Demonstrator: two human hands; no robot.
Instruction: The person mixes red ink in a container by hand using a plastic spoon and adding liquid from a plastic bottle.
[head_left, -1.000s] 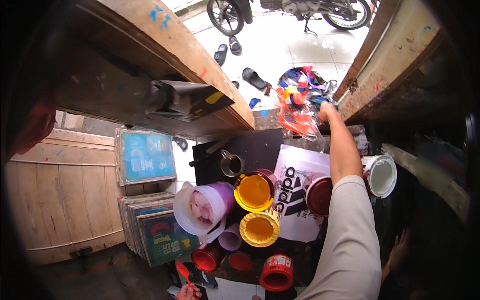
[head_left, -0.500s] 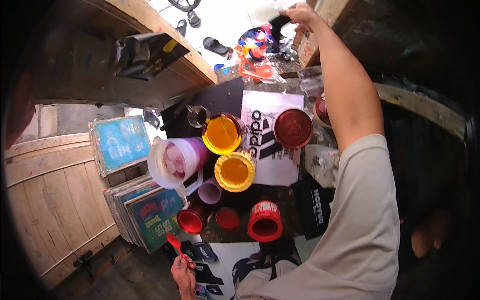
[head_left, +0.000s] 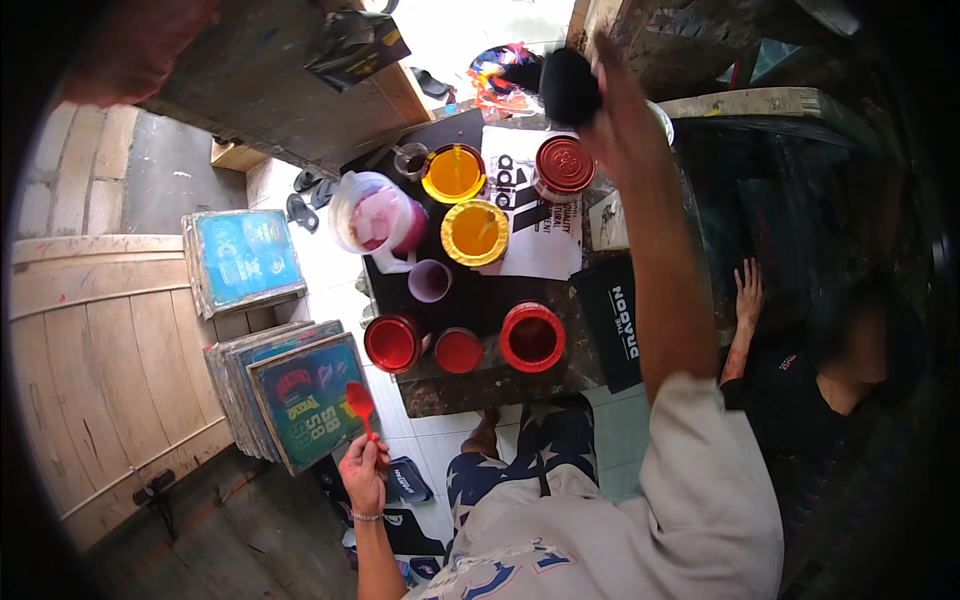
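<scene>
In my left hand, a red plastic spoon is pinched by its handle, bowl up, left of the table. My right hand is raised over the table's far right and blurred by motion; it holds a soft-looking black thing whose kind I cannot make out. Below that hand stands a closed dark red tub on a printed white sheet. Two open tubs of yellow-orange paint, a yellow tub and a paint-crusted tub, stand left of it. Nearer me is an open red tub.
A translucent pitcher with pink contents and a purple cup stand at the table's left. Framed screens lean beyond its left edge. A folded black cloth lies on the right. A co-worker's hand rests at the right.
My right hand has come back toward me from the far edge, carrying the black thing. The view has shifted, bringing a co-worker in at the right. My left hand still holds the spoon.
</scene>
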